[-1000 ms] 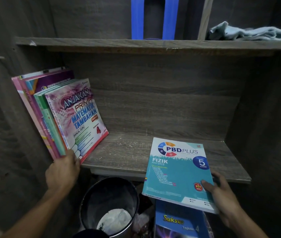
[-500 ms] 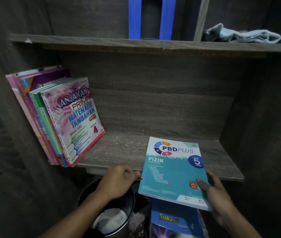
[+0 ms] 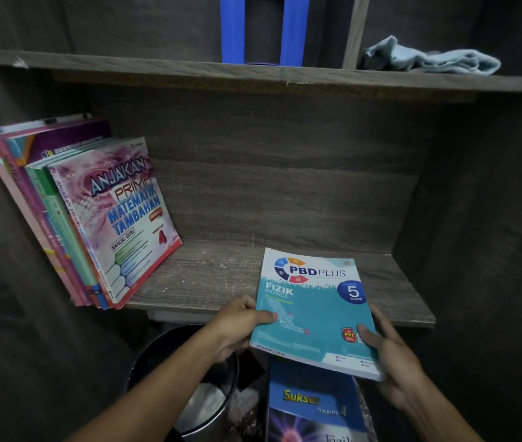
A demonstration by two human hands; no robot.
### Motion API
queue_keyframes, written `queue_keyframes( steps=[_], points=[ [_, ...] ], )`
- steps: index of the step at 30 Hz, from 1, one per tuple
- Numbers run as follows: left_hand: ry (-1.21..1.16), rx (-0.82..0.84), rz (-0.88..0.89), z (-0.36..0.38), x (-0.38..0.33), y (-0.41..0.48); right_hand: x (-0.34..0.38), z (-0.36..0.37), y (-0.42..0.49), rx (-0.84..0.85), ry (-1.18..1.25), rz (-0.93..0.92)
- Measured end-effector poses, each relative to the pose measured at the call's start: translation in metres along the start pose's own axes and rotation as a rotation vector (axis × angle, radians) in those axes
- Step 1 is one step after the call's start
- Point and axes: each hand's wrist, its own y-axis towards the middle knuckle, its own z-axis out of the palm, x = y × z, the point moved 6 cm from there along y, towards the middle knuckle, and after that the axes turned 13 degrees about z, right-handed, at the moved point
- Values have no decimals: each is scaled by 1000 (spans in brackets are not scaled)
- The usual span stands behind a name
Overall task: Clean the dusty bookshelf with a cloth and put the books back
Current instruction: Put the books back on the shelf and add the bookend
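Note:
A teal and white "PBD Plus Fizik" book hangs flat over the front edge of the lower wooden shelf. My left hand grips its left edge, thumb on the cover. My right hand holds its lower right corner, thumb on top. Several books, the front one pink "Anjakan Prima Matematik Tambahan", lean against the left wall on that shelf. A light blue cloth lies crumpled on the upper shelf at the right.
A blue "Sukses" book lies below the shelf, under the held book. A dark metal bin with white waste stands beneath my left forearm. A blue object stands on the upper shelf beside a wooden divider.
My left hand left the leaning books, moved right along the shelf edge and took hold of the Fizik book's left side. My right hand kept its hold on the book.

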Motion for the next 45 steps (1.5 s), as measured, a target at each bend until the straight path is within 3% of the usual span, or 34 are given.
queue_keyframes(
  steps=[8, 13, 17, 22, 25, 29, 39, 45],
  points=[
    [-244, 72, 10, -5, -36, 12, 18, 20, -13, 215, 19, -83],
    [-244, 108, 147, -34, -93, 7, 37, 52, -27, 295, -195, -198],
    [-56, -79, 332, -69, -136, -9, 48, 103, -26, 225, -511, -370],
    [95, -365, 581, -109, -163, -29, 23, 194, -29, 393, -727, -463],
    [96, -503, 678, -133, -169, -39, 3, 243, -37, 461, -783, -460],
    [189, -658, 745, -160, -173, -53, -16, 293, -40, 403, -806, -539],
    [387, -741, 759, -212, -162, -60, -52, 372, -29, 286, -898, -624],
    [566, -887, 922, -229, -169, -80, -53, 393, -22, 168, -997, -580]
  ],
)
